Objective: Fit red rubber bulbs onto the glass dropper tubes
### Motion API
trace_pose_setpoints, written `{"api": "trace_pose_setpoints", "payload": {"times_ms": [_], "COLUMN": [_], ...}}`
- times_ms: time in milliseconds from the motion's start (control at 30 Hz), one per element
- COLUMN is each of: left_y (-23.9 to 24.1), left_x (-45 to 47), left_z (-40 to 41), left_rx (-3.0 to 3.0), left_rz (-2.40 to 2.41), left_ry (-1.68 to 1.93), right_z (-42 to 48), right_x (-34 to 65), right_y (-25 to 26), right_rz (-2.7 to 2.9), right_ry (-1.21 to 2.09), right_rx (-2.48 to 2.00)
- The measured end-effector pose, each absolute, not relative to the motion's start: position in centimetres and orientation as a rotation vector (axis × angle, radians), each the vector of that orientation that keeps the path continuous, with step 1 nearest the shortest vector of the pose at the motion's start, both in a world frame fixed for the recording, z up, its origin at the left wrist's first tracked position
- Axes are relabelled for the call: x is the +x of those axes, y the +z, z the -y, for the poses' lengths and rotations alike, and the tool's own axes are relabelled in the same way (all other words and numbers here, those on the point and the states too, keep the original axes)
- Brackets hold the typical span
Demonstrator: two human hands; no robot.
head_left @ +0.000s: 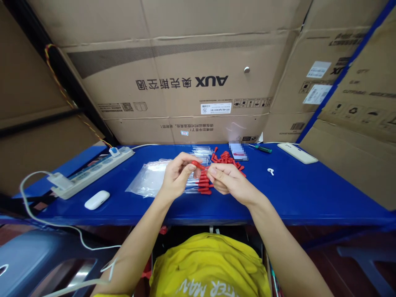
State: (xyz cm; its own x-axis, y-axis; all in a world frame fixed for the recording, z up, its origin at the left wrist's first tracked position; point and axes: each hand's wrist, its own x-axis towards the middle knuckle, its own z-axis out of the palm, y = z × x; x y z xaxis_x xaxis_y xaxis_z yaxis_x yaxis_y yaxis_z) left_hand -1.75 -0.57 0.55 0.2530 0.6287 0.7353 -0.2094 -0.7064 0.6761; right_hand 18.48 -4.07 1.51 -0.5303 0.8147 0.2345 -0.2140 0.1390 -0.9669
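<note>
Both hands meet above the middle of the blue table. My left hand (177, 176) is closed, thumb and fingers pinching a small red handle (198, 165). My right hand (228, 180) is closed at the other end of this handle; what lies between its fingertips is too small to make out. Beneath the hands lies a row of thin metal shafts with red handles (204, 185), side by side. More bare metal shafts (202, 153) lie behind my left hand. A pile of loose red handles (226, 158) lies behind my right hand, partly covered by it.
Clear plastic bags (147, 179) lie left of the shafts. Further left are a white earphone case (97, 200) and a power strip (95, 171) with cables. A phone (238, 151), a green screwdriver (261, 148), an earbud (270, 171) and a white power bank (297, 153) lie right. Cardboard (185, 57) walls the back.
</note>
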Motion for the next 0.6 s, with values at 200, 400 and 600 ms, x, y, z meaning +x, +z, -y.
{"api": "trace_pose_setpoints", "payload": {"times_ms": [200, 400, 600], "left_y": [0.0, -0.5, -0.7], "left_x": [-1.0, -0.7, -0.4], "left_z": [0.5, 0.3, 0.6], "left_rx": [1.779, 1.753, 1.775], "left_rz": [-0.359, -0.384, -0.492], "left_ry": [1.690, 1.803, 1.885], "right_z": [4.7, 4.9, 5.2], "right_x": [17.6, 16.5, 16.0], "right_y": [1.9, 1.5, 1.1], "right_rz": [1.536, 1.482, 1.590], "right_ry": [1.537, 1.514, 1.206], "right_rx": [-0.558, -0.536, -0.657]}}
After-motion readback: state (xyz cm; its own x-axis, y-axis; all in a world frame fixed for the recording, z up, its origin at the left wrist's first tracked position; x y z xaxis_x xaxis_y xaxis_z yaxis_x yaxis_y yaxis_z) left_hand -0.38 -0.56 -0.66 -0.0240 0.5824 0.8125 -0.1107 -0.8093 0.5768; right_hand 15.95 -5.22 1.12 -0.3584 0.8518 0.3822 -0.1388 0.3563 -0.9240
